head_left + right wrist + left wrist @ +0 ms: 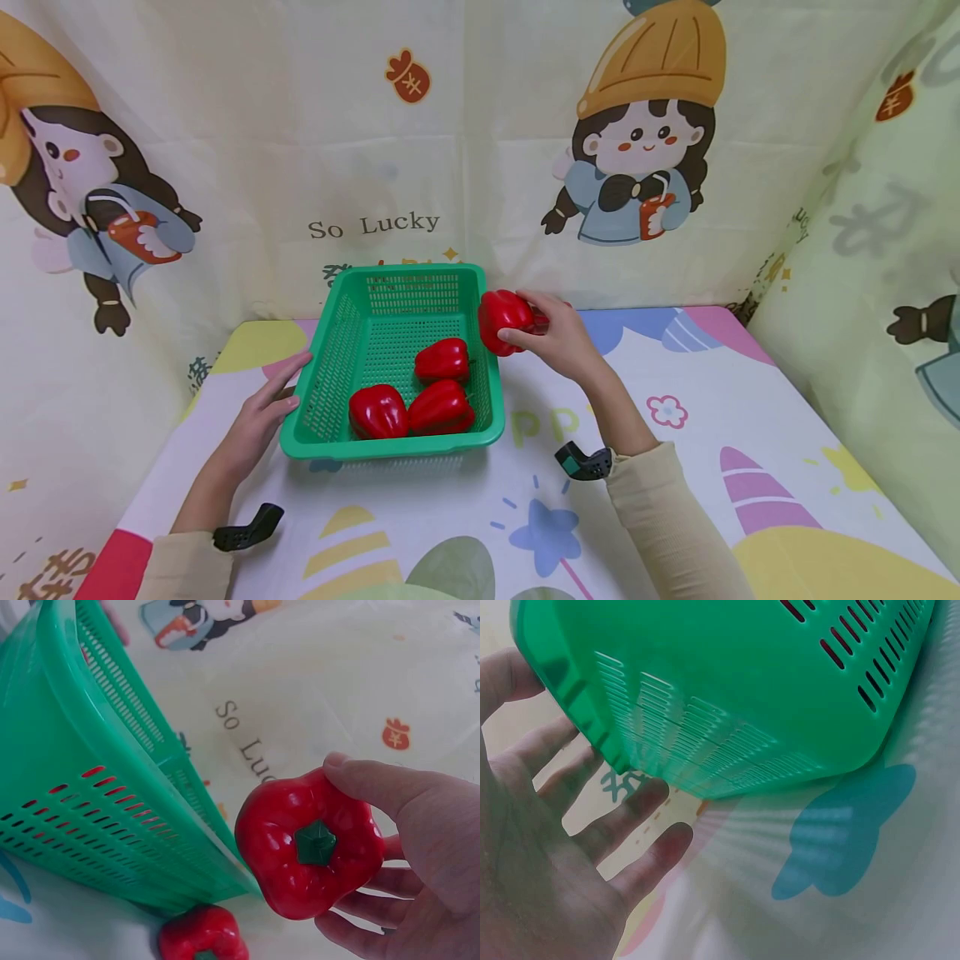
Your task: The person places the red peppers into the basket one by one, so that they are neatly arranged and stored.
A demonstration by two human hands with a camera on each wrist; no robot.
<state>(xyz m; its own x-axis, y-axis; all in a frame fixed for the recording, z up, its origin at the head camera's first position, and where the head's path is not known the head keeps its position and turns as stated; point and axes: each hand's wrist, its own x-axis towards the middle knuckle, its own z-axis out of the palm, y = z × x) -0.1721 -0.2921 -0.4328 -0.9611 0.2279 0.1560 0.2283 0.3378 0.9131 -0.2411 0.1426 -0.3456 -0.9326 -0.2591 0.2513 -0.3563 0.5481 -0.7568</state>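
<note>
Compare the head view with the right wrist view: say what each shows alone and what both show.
Only the head view shows the left hand resting against the green basket's side, and three red peppers inside it.

Only the right wrist view shows the held pepper's green stem and another red pepper lying on the cloth beside the basket.

Both show the right hand holding a red pepper beside the basket.

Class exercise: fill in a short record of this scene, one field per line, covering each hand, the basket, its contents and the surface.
Left hand: open, fingers on the left wall of the green basket
Right hand: grips a red bell pepper at the basket's right rim
Basket contents: three red peppers
Beside basket: another red pepper lies on the table
Surface: cartoon-print tablecloth
</note>
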